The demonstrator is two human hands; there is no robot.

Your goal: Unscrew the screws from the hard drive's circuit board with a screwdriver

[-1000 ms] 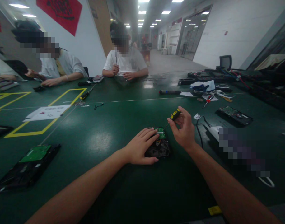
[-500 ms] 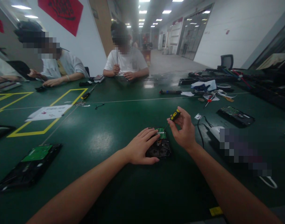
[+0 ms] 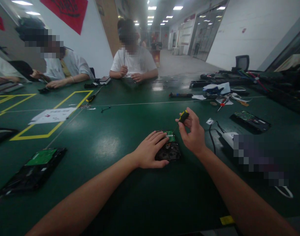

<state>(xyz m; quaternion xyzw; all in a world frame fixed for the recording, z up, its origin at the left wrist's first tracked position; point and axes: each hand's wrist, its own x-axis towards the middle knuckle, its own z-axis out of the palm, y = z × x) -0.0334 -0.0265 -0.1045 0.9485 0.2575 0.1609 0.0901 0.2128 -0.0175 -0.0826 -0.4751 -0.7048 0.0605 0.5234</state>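
A black device with a green circuit board (image 3: pixel 168 151) lies on the green table in front of me. Flat across its left side rests my left hand (image 3: pixel 152 150), fingers stretched out and the thumb along the near edge. My right hand (image 3: pixel 193 131) grips a yellow-and-black screwdriver (image 3: pixel 183 116) by its handle. The screwdriver tilts, its thin shaft pointing down and left toward the board's right edge. Whether the tip sits in a screw is too small to tell.
Similar opened devices lie at the left (image 3: pixel 33 172) and right (image 3: pixel 250 121). A partly blurred power strip (image 3: pixel 230 137) with a cable is right of my hand. Another screwdriver (image 3: pixel 91 98) and a paper sheet (image 3: pixel 53 115) lie at the far left. Two people (image 3: pixel 134 64) work across the table.
The screwdriver handle has turned in my right fingers, and the fingers have shifted on it. My left hand stays on the device. The whole view has shifted slightly.
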